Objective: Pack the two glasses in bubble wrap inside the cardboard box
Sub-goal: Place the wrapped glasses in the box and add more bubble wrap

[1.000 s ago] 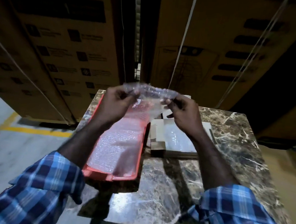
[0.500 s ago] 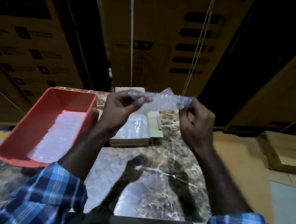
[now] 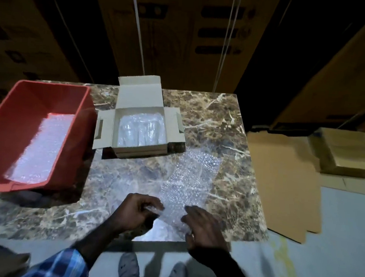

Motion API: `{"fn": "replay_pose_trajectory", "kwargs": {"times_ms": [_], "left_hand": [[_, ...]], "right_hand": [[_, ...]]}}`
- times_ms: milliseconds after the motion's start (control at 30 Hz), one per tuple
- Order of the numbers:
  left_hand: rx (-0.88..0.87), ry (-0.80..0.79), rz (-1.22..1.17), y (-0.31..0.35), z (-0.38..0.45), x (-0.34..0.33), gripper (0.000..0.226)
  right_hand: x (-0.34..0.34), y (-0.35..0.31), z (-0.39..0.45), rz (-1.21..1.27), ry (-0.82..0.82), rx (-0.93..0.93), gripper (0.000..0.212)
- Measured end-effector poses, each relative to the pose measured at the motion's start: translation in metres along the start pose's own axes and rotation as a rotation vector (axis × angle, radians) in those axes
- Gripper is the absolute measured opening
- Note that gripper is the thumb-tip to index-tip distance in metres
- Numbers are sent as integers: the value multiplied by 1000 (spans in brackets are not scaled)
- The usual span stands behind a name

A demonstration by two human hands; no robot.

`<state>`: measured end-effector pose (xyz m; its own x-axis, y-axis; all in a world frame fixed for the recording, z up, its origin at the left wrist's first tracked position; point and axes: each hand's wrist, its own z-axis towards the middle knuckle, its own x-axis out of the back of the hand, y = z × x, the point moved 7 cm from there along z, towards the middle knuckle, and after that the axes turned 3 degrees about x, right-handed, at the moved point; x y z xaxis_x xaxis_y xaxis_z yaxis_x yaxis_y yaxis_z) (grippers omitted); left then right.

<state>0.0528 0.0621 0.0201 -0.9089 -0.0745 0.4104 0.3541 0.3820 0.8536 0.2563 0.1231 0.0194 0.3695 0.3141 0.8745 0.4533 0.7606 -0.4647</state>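
Head view: a bubble wrap sheet (image 3: 188,182) was laid flat on the marble table (image 3: 232,124), lower centre of frame; its near edge was pinched by the left hand (image 3: 136,213), while the right hand (image 3: 203,225) was rested on it with fingers spread, grasping nothing; the cardboard box (image 3: 140,126), upper centre, was seen open with wrapped, glass-like shapes inside, count uncertain; spare wrap was left in the red bin (image 3: 12,113), left; closing was judged outstanding.

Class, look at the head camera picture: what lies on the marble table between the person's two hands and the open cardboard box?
In the head view, a bubble wrap sheet lies flat there, running from the left hand and right hand up toward the cardboard box.
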Motion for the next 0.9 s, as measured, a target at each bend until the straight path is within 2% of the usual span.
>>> {"fn": "replay_pose_trajectory", "kwargs": {"times_ms": [67, 133, 233, 367, 433, 500, 567, 700, 833, 900], "left_hand": [[47, -39, 1, -20, 0, -3, 33], [28, -47, 36, -28, -2, -2, 31], [16, -76, 21, -29, -3, 4, 9], [-2, -140, 33, -25, -1, 7, 16], [-26, -112, 39, -16, 4, 11, 17], [-8, -82, -23, -10, 14, 16, 9], [42, -64, -177, -1, 25, 17, 10], [212, -45, -600, 19, 51, 7, 24], [264, 25, -511, 11, 72, 3, 6], [279, 60, -438, -1, 76, 3, 7]], "right_hand": [[-21, -6, 0, -44, -121, 55, 64], [-33, -2, 0, -19, -145, 48, 62], [-39, 5, 2, 132, -36, 6, 47], [-30, 0, 4, 269, 143, -5, 24], [-26, 3, 6, 359, 149, -139, 27], [-26, 19, 10, 511, 108, -418, 31], [-27, 34, 16, 669, 93, -633, 21], [-15, 53, 39, 775, 112, -779, 17], [-13, 63, 59, 668, 17, -738, 21], [-13, 63, 72, 576, -45, -681, 21]]}}
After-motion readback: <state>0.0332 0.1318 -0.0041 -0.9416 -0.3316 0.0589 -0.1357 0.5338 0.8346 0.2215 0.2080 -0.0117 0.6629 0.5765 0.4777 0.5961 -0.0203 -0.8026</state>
